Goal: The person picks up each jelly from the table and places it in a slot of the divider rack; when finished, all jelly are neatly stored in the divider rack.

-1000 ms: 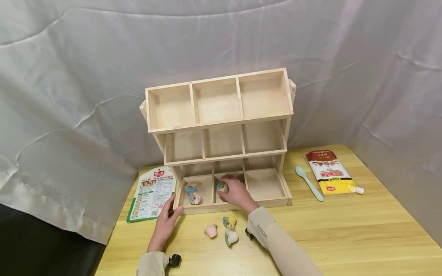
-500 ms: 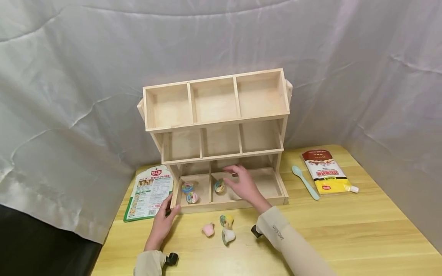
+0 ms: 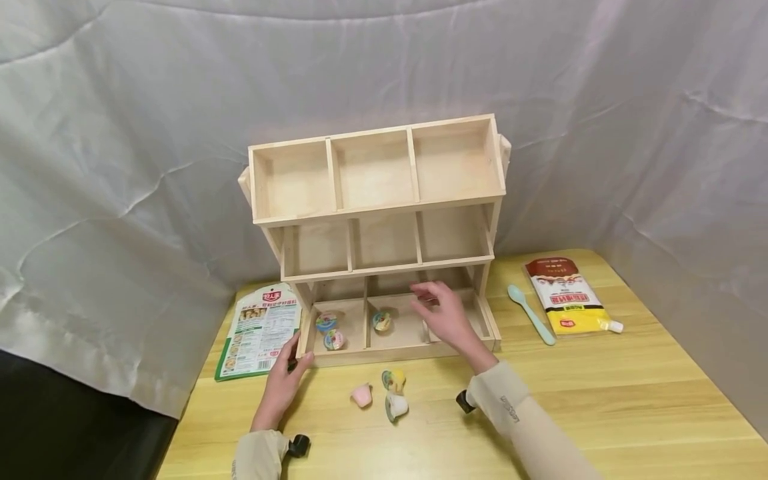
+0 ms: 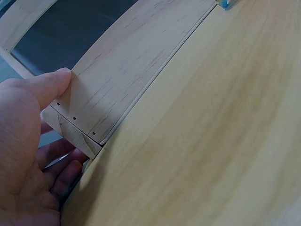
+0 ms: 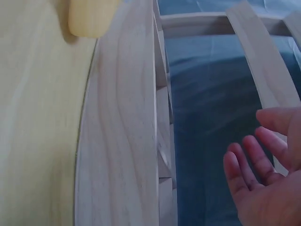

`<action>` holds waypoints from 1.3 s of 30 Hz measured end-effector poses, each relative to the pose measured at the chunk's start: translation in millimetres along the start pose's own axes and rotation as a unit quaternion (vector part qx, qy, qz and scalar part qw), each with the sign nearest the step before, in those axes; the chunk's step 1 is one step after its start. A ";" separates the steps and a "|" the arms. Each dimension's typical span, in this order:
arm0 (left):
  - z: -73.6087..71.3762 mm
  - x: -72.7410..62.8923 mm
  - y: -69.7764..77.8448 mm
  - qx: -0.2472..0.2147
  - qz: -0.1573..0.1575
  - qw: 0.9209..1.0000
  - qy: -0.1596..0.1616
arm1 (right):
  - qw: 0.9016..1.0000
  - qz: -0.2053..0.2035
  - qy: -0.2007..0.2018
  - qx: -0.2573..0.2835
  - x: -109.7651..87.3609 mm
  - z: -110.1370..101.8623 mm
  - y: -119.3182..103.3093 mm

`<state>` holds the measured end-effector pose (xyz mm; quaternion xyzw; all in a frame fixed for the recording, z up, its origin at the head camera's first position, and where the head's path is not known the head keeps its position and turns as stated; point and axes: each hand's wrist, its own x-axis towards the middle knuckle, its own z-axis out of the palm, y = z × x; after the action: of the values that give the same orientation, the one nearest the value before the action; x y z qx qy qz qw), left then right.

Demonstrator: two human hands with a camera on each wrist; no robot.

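Left of the right grip (image 3: 449,317), apart and empty, lay one cup (image 3: 381,322); left grip (image 3: 287,385) clamped rack (image 3: 396,357). Stocking seemed underway, next needing a reach for yellow cup (image 3: 397,380).

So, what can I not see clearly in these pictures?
Head view: right hand covers part of the shelf.
Head view: print on the cups, too small.
Left wrist view: left fingers, partly behind the shelf's corner.
Left wrist view: blue thing, cut off by top edge.
Right wrist view: yellow thing, cut off by top edge.
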<state>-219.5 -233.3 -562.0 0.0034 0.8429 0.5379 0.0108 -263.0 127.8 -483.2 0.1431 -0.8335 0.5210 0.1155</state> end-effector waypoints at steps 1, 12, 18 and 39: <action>0.8 2.8 -6.8 0.001 0.001 1.000 0.000 | 1.000 -0.001 -0.008 -0.004 -3.4 0.4 -1.7; 1.3 9.0 -17.6 0.005 0.016 1.000 0.012 | 0.982 -0.013 -0.186 -0.038 -52.2 21.3 -11.7; 1.9 8.8 -17.4 0.012 0.014 1.000 0.018 | 0.962 -0.054 -0.248 -0.100 -68.3 33.7 -8.3; 1.7 9.6 -19.3 0.011 0.005 1.000 0.016 | 0.958 -0.077 -0.222 -0.164 -71.9 54.3 7.7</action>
<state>-229.0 -239.8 -580.3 -0.0006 0.8486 0.5290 -0.0058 -201.1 90.6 -537.6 0.2976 -0.8986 0.3221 -0.0107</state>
